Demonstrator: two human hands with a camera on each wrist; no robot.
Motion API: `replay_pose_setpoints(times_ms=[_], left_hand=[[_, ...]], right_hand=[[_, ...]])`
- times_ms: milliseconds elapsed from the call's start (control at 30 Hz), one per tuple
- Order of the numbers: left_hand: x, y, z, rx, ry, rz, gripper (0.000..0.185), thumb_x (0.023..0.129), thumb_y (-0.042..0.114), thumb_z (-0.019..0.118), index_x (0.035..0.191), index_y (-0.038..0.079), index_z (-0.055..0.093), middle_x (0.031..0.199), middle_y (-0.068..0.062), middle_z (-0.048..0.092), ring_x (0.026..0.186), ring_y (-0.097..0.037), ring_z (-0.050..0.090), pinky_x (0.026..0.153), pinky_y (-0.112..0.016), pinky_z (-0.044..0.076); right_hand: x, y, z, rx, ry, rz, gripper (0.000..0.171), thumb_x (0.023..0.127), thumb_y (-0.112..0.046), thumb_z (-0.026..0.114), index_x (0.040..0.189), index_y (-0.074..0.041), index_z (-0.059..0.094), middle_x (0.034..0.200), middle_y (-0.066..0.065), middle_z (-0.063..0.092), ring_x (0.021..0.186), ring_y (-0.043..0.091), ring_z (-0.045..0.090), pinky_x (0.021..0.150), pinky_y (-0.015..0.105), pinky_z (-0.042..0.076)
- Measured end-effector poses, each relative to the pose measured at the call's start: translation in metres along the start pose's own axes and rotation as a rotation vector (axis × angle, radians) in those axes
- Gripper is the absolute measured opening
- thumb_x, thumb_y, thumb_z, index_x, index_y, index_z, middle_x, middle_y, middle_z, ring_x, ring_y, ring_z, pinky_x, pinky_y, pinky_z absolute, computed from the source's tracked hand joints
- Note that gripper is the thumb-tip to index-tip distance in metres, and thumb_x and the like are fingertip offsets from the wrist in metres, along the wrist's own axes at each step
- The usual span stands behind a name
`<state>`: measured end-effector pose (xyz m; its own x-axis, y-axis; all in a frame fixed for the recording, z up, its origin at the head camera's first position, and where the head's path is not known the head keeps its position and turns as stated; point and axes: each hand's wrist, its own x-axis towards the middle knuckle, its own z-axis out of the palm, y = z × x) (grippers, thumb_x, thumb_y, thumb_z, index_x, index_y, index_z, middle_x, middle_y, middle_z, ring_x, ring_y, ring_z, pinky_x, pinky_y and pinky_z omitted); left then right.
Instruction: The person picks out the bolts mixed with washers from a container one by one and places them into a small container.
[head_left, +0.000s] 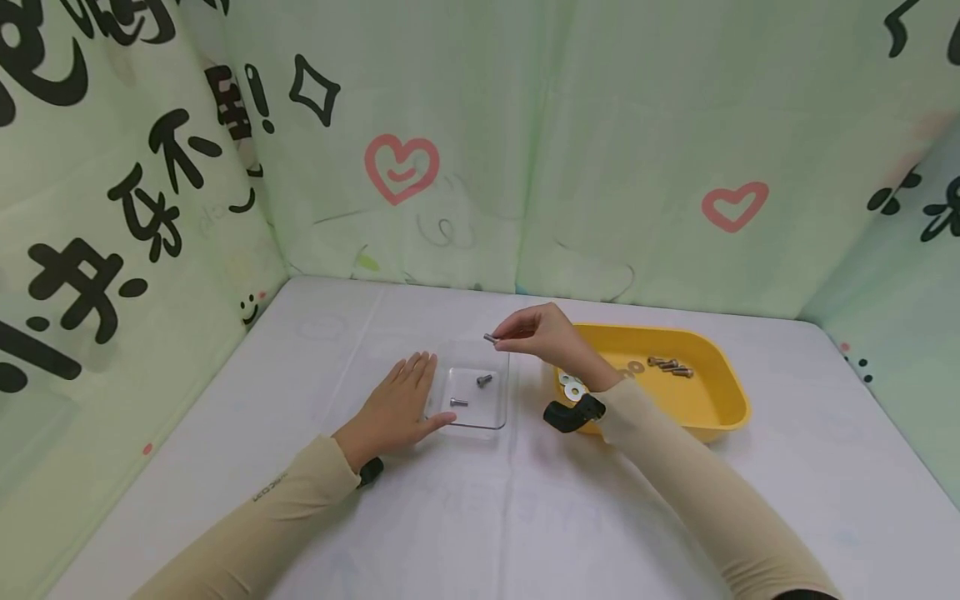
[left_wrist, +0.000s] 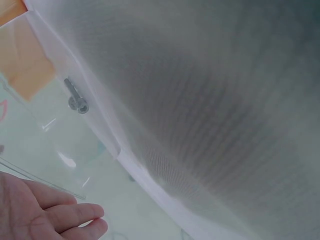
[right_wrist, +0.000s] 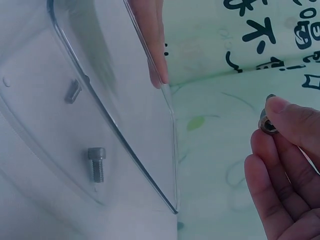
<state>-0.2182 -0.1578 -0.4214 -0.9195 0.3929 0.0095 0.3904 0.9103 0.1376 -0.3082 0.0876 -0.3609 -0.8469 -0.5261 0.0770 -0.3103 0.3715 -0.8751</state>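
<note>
My right hand (head_left: 546, 335) pinches a small metal socket-head screw (head_left: 490, 338) between thumb and fingers, above the far right part of a clear plastic box (head_left: 491, 427). In the right wrist view the head of this screw (right_wrist: 268, 123) shows at the fingertips. Inside the box lie two similar screws, one farther back (head_left: 484, 380) and one near the front (head_left: 458, 402). My left hand (head_left: 397, 407) rests along the box's left side with its fingers straight, the thumb reaching over the near left corner.
To the right stands a yellow tray (head_left: 731, 408), partly hidden behind my right forearm. It holds several screws (head_left: 671, 367) and flat washers (head_left: 574, 389). A white cloth covers the table (head_left: 420, 533). Pale green curtains (head_left: 622, 167) with drawings rise behind and at both sides.
</note>
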Motion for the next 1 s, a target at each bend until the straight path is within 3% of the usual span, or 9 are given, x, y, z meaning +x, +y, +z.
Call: replay_pose_setpoints(times_ms=[1000], left_hand=[[0.000,0.001,-0.002,-0.004,0.000,0.002,0.091,0.091,0.061,0.043,0.147,-0.007,0.018,0.154,-0.024,0.021,0.145,-0.034,0.017,0.119,-0.047,0.015]], right_hand=[[0.028,0.017,0.038,-0.064,-0.047,0.027,0.016,0.080,-0.012,0.074,0.095,-0.005,0.074,0.095,0.010,0.073,0.080,0.013,0.067,0.081,0.027,0.056]])
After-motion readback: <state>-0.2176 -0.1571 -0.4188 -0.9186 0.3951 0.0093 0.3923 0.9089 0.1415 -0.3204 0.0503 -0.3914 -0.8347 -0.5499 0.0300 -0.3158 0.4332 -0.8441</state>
